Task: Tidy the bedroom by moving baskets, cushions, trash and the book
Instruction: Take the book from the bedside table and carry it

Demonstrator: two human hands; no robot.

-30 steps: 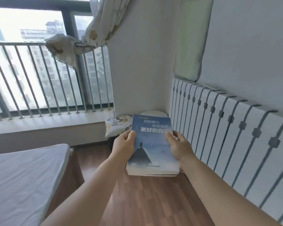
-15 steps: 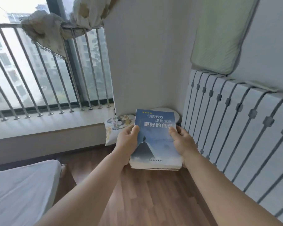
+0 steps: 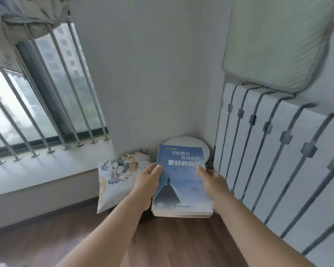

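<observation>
A thick blue book [image 3: 180,182] with white Chinese lettering is held flat in front of me, above the wooden floor. My left hand [image 3: 148,183] grips its left edge, thumb on the cover. My right hand [image 3: 213,183] grips its right edge the same way. Just beyond the book's far edge a round white stool top [image 3: 187,142] stands in the room's corner. A flower-print cushion [image 3: 118,174] leans against the window ledge, left of my left hand.
A white panel with grey straps [image 3: 281,160] leans along the right wall, and a pale green pad [image 3: 278,41] hangs above it. A barred window [image 3: 46,93] and its ledge [image 3: 41,170] run along the left. Brown wooden floor [image 3: 172,243] lies below my arms.
I have moved closer to the corner with the book in both hands; the stool and cushion look larger, and the bed at lower left has left the view.
</observation>
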